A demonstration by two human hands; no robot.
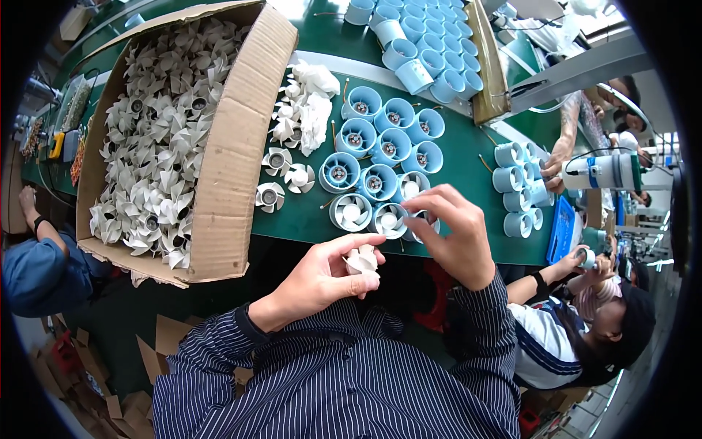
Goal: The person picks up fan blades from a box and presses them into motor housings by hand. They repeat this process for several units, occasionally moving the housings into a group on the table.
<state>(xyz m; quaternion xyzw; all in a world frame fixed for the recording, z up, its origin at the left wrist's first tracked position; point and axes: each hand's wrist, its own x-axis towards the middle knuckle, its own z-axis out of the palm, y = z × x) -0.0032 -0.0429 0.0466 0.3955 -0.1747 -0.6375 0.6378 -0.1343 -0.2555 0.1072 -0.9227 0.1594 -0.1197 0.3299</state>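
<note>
Green table (300, 216) takes up most of the view, w/ a pale strip running across behind the work. Big cardboard box (230, 146) on its L side, flaps up, filled w/ a heap of white fan wheels (161, 132). Far end: a dense block of lt. blue housings (433, 40), round & tube-like, stacked close, w/ a brown board (488, 80) along the R edge of the block.

Co-worker (545, 340) at R, white/dk. blue top, small round part in hand. Another person (47, 274) at far L, blue top.

Mid-table, centre: nearer group of blue housings (395, 146), mouths up. Those at the back show bare centres; several at the front edge have white wheels inside. Smaller cluster of housings (518, 183) to the R, then a blue tray (561, 227) nr the table's R edge.

Hands apart. L hand (322, 274) grips one fan wheel (360, 262) btwn thumb & fingers, held just in front of the near housings. R hand (464, 238) loosely curled, thumb away from fingers, over the front R housings; can't tell if it touches one.

Crumpled white plastic (314, 110) beside the box; 3 loose wheels (298, 178) nr it. Thin leads (334, 135) stick out from some housings.
</note>
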